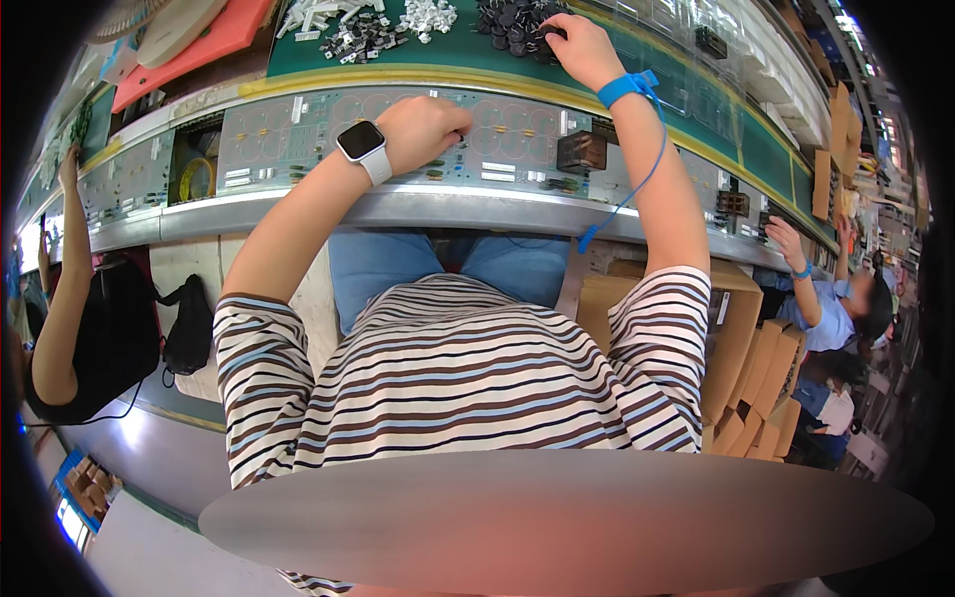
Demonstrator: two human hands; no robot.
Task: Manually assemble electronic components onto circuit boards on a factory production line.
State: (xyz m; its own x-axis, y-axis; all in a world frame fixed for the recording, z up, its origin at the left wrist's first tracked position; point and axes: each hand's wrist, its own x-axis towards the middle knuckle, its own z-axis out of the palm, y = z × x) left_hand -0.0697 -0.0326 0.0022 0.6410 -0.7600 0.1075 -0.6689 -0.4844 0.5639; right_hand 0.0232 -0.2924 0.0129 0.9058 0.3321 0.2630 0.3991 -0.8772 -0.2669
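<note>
My left hand (423,131), below which a watch is strapped to the wrist, is closed just above a row of pale green circuit boards (343,107). Its fingertips curl down toward the board, and whatever they hold, if anything, is hidden. At the right edge of a heap of black disc-shaped components (512,25), my right hand (585,48) pinches one of the black pieces between thumb and fingers. A blue wrist strap (627,90) with a coiled cord circles my right wrist. Red circles and small yellow parts mark the boards.
A metal rail (269,217) runs along the near side of the boards. White connectors (430,18) and mixed black-and-white parts (363,38) lie on the green surface beyond. Dark block-shaped parts (582,151) stand on the line. Co-workers' arms (75,239) show left and right; cardboard boxes (736,338) stand right.
</note>
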